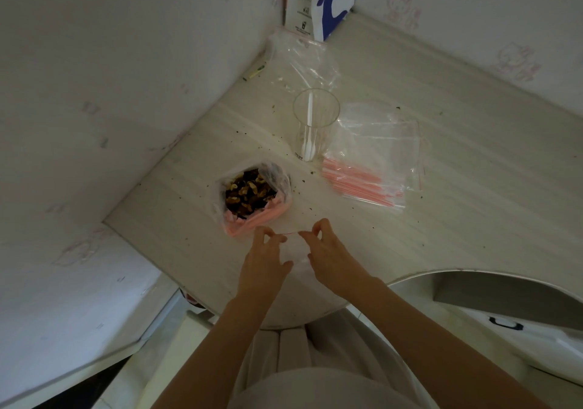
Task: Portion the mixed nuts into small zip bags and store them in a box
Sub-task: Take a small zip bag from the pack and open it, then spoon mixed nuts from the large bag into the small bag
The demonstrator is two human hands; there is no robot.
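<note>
Apparently empty, the clear zip bag (296,250) has a pink top edge.

I can read no text here. The carton (320,1) carries a blue deer emblem and small print, too blurred to read. The print at the foot of the cup (315,124) is also illegible.

Tally by kind
One bag of nuts (249,192), one cup (314,124), one big empty bag (303,58), one stack of zip bags (372,156), one loose zip bag (295,249).
</note>
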